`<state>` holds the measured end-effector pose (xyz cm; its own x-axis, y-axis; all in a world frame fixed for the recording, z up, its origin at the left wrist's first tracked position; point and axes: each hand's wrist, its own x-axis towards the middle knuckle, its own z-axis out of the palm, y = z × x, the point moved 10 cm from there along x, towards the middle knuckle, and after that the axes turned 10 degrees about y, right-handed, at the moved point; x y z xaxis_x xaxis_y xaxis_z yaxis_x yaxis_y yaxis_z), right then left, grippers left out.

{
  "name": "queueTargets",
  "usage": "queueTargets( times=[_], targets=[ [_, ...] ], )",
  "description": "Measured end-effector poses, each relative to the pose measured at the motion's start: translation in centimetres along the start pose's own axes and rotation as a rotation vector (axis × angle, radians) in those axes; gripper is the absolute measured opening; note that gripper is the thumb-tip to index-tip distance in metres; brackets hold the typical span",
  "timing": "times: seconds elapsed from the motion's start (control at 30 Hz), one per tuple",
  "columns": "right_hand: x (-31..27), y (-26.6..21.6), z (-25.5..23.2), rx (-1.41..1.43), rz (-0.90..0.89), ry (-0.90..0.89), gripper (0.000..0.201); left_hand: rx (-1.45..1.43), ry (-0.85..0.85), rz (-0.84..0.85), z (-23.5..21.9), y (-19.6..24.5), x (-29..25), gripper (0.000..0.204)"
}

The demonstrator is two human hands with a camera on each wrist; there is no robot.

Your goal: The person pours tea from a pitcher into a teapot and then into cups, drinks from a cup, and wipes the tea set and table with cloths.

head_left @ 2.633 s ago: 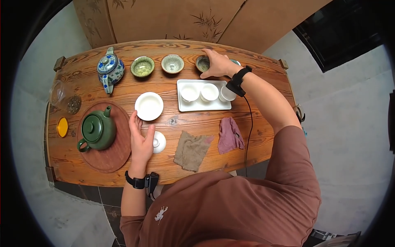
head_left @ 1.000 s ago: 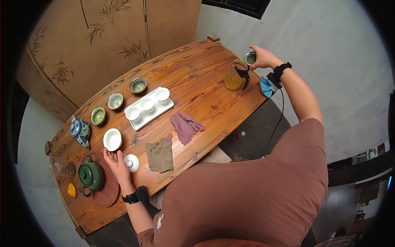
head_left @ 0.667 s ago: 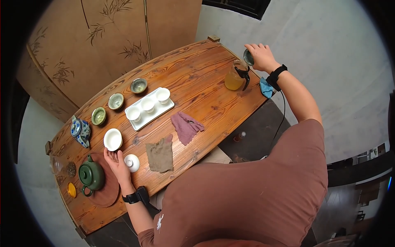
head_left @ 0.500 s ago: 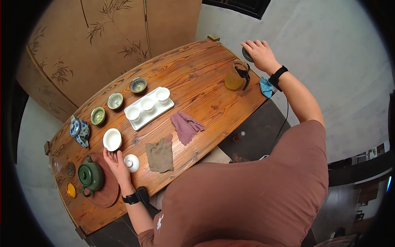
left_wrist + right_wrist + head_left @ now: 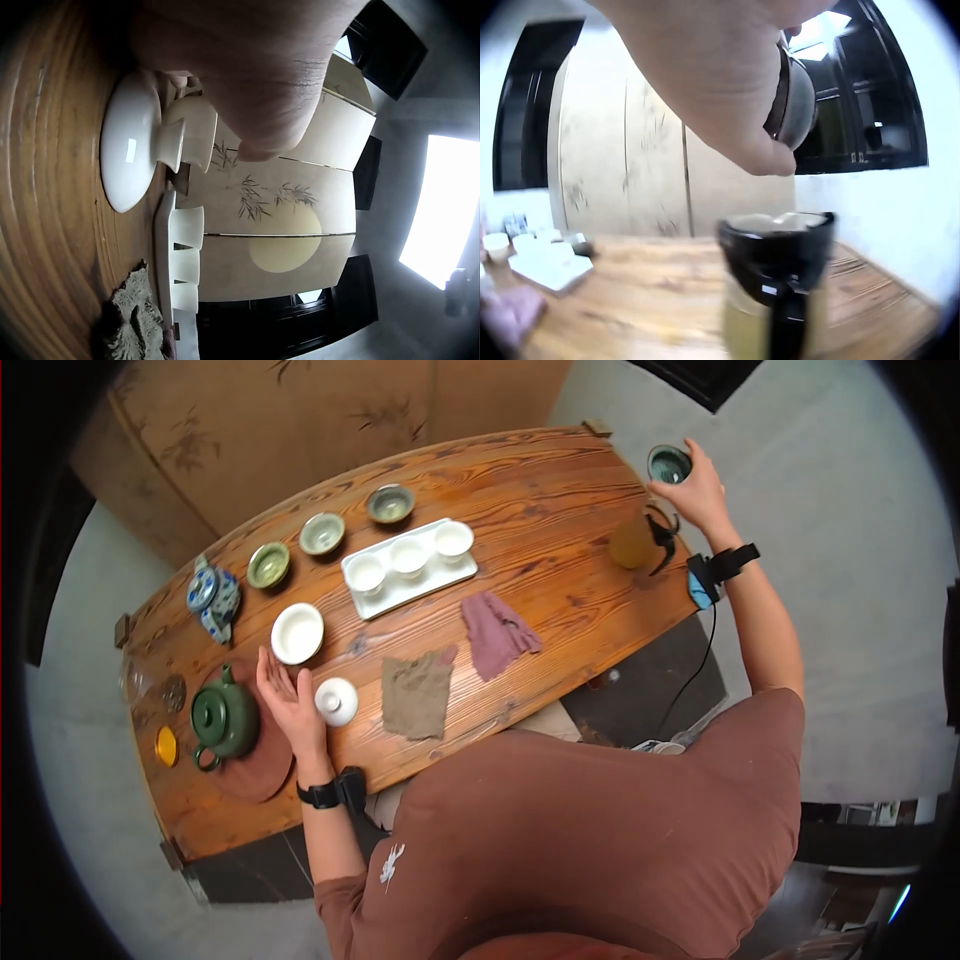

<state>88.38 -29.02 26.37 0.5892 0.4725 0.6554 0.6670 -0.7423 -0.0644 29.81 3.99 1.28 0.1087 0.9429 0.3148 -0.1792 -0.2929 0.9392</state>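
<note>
My right hand (image 5: 702,490) grips a small dark teal teacup (image 5: 668,464) past the table's right end, its hollow facing up toward the head view. Just below it, a glass pitcher (image 5: 629,544) with a black handle holds yellowish liquid; the right wrist view has the cup above and beyond the pitcher's rim (image 5: 776,225). My left hand (image 5: 292,712) lies with loosely straight fingers, fingertips close by a white gaiwan bowl (image 5: 298,633). By its thumb sits the white gaiwan lid (image 5: 336,702), knob up; the left wrist view shows that lid (image 5: 129,154) on the wood.
A white tray (image 5: 420,593) bears three white cups. Behind it stand several glazed teacups (image 5: 390,506) and a blue-and-white teapot (image 5: 212,596). Left are a green teapot (image 5: 225,718) on a round board (image 5: 262,770). Brown (image 5: 416,695) and purple cloths (image 5: 497,635) lie in front; a blue cloth (image 5: 699,590) is at right.
My right hand went from the back row to the pitcher's end, tipped the teacup over, then turned it back up. The head view has swung. My left hand stays by the gaiwan bowl.
</note>
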Motion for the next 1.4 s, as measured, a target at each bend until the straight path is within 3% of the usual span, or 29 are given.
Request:
queueTargets(
  times=[0.1, 0.13, 0.23, 0.27, 0.3, 0.33, 0.37, 0.4, 0.43, 0.5, 0.57, 0.73, 0.77, 0.8, 1.07, 1.17, 1.33, 1.4],
  targets=[
    [0.8, -3.0, 5.2, 0.528, 0.184, -0.186, 0.110, 0.038, 0.070, 0.179, -0.2, 6.0, -0.1, 0.061],
    [0.4, -6.0, 5.6, 0.576, 0.143, -0.234, 0.114, 0.008, 0.076, 0.233, -0.5, 7.6, -0.2, 0.059],
    [0.9, -10.8, 14.1, 0.548, -0.069, -0.313, 0.118, -0.101, 0.026, 0.474, -0.6, 16.1, -1.2, 0.054],
    [-0.1, -13.8, 14.2, 0.506, -0.026, -0.433, 0.112, -0.099, 0.035, 0.499, -1.4, 18.6, -2.0, 0.052],
    [-0.4, -15.3, 17.2, 0.550, -0.041, -0.492, 0.116, -0.144, -0.060, 0.563, -1.7, 22.0, -3.3, 0.045],
    [-0.4, -17.2, 18.5, 0.468, -0.155, -0.414, 0.114, -0.059, -0.036, 0.625, -2.7, 24.8, -4.8, 0.055],
    [-0.7, -18.5, 20.5, 0.480, -0.121, -0.476, 0.113, -0.177, -0.172, 0.804, -3.4, 28.3, -6.0, 0.058],
    [-0.8, -19.9, 22.2, 0.456, -0.135, -0.472, 0.113, -0.205, -0.187, 0.896, -4.3, 31.3, -7.8, 0.051],
    [-0.9, -21.0, 24.0, 0.434, -0.152, -0.466, 0.113, -0.272, -0.089, 0.856, -5.2, 33.7, -9.3, 0.024],
    [-1.1, -22.4, 27.6, 0.391, -0.147, -0.479, 0.115, -0.334, -0.222, 0.964, -3.6, 36.6, -11.2, 0.023],
    [-1.1, -23.6, 29.5, 0.365, -0.148, -0.481, 0.116, -0.357, -0.353, 1.005, -1.4, 37.3, -11.7, 0.022],
    [-1.2, -25.1, 32.2, 0.387, -0.167, -0.466, 0.117, -0.387, -0.444, 0.995, 0.4, 36.3, -11.9, 0.022],
    [-0.9, -25.3, 31.9, 0.393, -0.167, -0.471, 0.117, -0.397, -0.456, 0.995, 0.7, 36.1, -11.8, 0.021],
    [-0.8, -26.0, 28.4, 0.460, -0.095, -0.543, 0.111, -0.407, -0.465, 0.991, 0.9, 36.0, -11.6, 0.021],
    [-1.6, -25.8, 27.4, 0.525, -0.066, -0.568, 0.109, -0.473, -0.545, 0.986, 2.2, 35.3, -10.9, 0.022],
    [-1.8, -24.3, 34.5, 0.493, -0.138, -0.484, 0.124, -0.486, -0.563, 0.997, 2.2, 35.4, -11.1, 0.023],
    [-1.8, -22.4, 26.1, 0.679, 0.053, -0.372, 0.110, -0.500, -0.592, 1.005, 1.8, 36.1, -11.5, 0.025],
    [-2.5, -20.0, 29.2, 0.762, 0.090, -0.370, 0.113, -0.497, -0.607, 1.003, 1.7, 36.6, -11.8, 0.026]
  ],
)
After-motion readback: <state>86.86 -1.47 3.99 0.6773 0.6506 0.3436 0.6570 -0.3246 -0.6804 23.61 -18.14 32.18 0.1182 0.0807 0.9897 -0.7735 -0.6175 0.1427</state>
